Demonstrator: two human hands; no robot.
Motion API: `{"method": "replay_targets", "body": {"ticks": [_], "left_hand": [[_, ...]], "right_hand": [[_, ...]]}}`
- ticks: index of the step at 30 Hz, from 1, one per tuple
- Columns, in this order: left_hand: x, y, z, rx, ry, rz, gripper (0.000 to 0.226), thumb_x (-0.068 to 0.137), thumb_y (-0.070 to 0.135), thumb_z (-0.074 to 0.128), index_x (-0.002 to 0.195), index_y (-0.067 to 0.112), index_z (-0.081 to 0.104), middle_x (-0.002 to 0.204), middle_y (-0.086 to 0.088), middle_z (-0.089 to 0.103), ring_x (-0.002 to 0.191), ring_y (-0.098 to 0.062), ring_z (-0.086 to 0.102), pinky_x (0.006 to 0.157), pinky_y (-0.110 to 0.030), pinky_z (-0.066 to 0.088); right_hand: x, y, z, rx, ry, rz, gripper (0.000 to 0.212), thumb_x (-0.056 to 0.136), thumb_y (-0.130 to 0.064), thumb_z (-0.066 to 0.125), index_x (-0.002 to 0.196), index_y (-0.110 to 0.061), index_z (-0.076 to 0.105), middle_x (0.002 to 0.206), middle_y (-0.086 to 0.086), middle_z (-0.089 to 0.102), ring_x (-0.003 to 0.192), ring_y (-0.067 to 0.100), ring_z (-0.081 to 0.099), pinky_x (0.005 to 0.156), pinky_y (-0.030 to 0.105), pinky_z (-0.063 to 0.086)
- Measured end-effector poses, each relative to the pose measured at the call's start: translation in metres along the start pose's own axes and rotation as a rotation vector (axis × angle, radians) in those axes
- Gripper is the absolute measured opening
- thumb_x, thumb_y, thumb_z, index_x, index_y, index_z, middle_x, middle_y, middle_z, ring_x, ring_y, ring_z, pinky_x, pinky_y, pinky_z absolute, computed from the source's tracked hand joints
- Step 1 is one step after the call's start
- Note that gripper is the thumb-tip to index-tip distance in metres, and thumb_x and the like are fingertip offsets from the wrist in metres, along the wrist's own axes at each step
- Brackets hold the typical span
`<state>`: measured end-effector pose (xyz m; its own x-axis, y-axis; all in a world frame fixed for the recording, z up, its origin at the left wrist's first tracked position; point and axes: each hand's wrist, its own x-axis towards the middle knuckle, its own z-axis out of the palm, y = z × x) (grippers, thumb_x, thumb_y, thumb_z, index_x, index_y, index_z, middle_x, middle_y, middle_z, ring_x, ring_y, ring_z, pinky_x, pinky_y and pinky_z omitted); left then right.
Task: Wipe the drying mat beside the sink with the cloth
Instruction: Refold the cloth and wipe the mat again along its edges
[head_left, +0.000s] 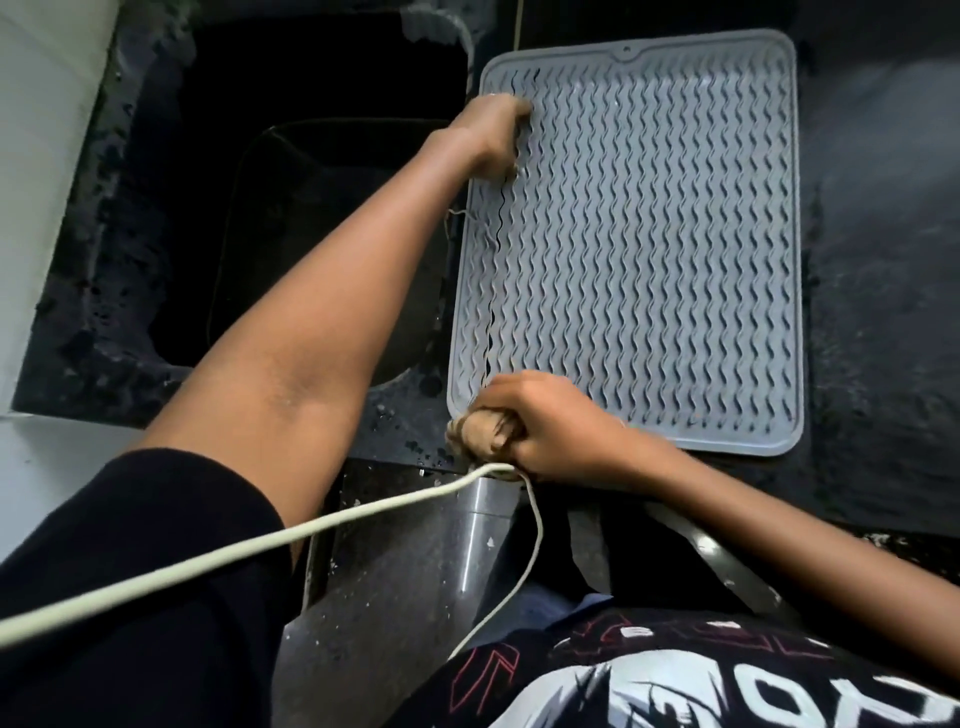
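Note:
A grey drying mat (649, 234) with wavy ridges lies on the dark counter, just right of the sink (322, 208). My right hand (550, 421) is at the mat's near left corner, closed on a bunched beige cloth (475, 431). My left hand (491, 132) is curled into a fist at the mat's far left edge. The cloth appears pulled into a thin strip along the mat's left side between the two hands. Frayed threads (467, 218) hang below my left wrist. The fingers of both hands hide the cloth's ends.
The dark stone counter (878, 260) runs on to the right of the mat and behind it. The deep black sink lies under my left forearm. A white cable (260, 545) crosses from the lower left to the counter's front edge near my right hand.

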<state>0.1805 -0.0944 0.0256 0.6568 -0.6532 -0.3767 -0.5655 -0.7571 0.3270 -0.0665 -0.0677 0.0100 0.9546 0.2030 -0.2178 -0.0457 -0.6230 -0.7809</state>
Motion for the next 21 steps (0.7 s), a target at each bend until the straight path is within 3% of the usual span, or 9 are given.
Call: {"method": "replay_targets", "body": {"ticks": [3,6,8,11,13,15,18,21], "left_hand": [[-0.005,-0.003,-0.002,-0.271,0.021,-0.043,0.052,0.089,0.012,0.064,0.138,0.021,0.048,0.147,-0.006,0.043,0.135,-0.020,0.042,0.107,-0.030,0.039],[-0.027,-0.005,0.001,-0.524,0.194,-0.019,0.037,0.094,0.013,0.056,0.130,0.017,0.054,0.141,0.000,0.048,0.131,-0.014,0.043,0.109,-0.028,0.038],[-0.046,-0.004,0.005,-0.618,0.211,0.008,0.032,0.095,0.014,0.053,0.127,0.013,0.057,0.136,-0.001,0.053,0.122,-0.010,0.050,0.103,-0.026,0.043],[-0.077,-0.001,0.008,-0.720,0.007,0.005,0.031,0.098,0.032,0.047,0.124,0.019,0.059,0.125,0.000,0.061,0.106,-0.012,0.061,0.084,-0.024,0.048],[-0.095,0.003,0.007,-0.787,-0.145,-0.015,0.037,0.098,0.046,0.041,0.118,0.024,0.062,0.117,0.005,0.065,0.102,-0.012,0.066,0.088,-0.029,0.051],[-0.106,0.006,0.007,-0.901,-0.235,-0.027,0.037,0.095,0.053,0.043,0.112,0.028,0.064,0.112,0.007,0.068,0.100,-0.011,0.068,0.091,-0.029,0.053],[-0.116,0.011,0.003,-0.977,-0.277,0.013,0.036,0.088,0.049,0.059,0.118,0.029,0.061,0.114,0.005,0.069,0.103,-0.011,0.068,0.087,-0.027,0.056],[-0.118,0.017,-0.002,-0.937,-0.207,0.039,0.046,0.084,0.035,0.069,0.127,0.025,0.055,0.117,0.003,0.068,0.106,-0.010,0.066,0.082,-0.023,0.057]], "right_hand": [[-0.001,0.008,-0.027,0.375,0.020,0.130,0.007,0.083,-0.007,0.067,0.089,-0.009,0.065,0.081,0.003,0.064,0.075,0.009,0.057,0.072,0.031,0.048],[-0.009,0.014,-0.046,0.637,0.221,0.232,0.012,0.084,-0.005,0.067,0.095,-0.009,0.065,0.084,0.000,0.065,0.075,0.006,0.060,0.073,0.023,0.050],[-0.014,0.018,-0.059,0.805,0.333,0.295,0.013,0.088,-0.005,0.063,0.096,-0.014,0.066,0.086,0.001,0.069,0.074,0.005,0.065,0.066,0.018,0.053],[-0.015,0.021,-0.082,1.042,0.414,0.337,0.019,0.091,-0.004,0.051,0.102,-0.012,0.064,0.095,0.008,0.069,0.086,0.016,0.066,0.075,0.029,0.055],[-0.015,0.015,-0.098,1.212,0.415,0.254,0.025,0.090,0.002,0.039,0.100,-0.007,0.061,0.082,0.008,0.069,0.071,0.015,0.065,0.058,0.026,0.054],[-0.012,0.012,-0.110,1.267,0.443,0.214,0.032,0.087,0.007,0.033,0.101,-0.006,0.059,0.080,0.008,0.069,0.067,0.015,0.064,0.050,0.022,0.051],[-0.009,0.013,-0.125,1.168,0.527,0.304,0.032,0.091,0.003,0.040,0.111,-0.014,0.058,0.106,0.011,0.066,0.094,0.020,0.064,0.072,0.033,0.055],[-0.006,0.012,-0.132,1.133,0.542,0.310,0.021,0.095,-0.004,0.046,0.111,-0.015,0.057,0.106,0.009,0.067,0.097,0.020,0.064,0.077,0.036,0.054]]}}
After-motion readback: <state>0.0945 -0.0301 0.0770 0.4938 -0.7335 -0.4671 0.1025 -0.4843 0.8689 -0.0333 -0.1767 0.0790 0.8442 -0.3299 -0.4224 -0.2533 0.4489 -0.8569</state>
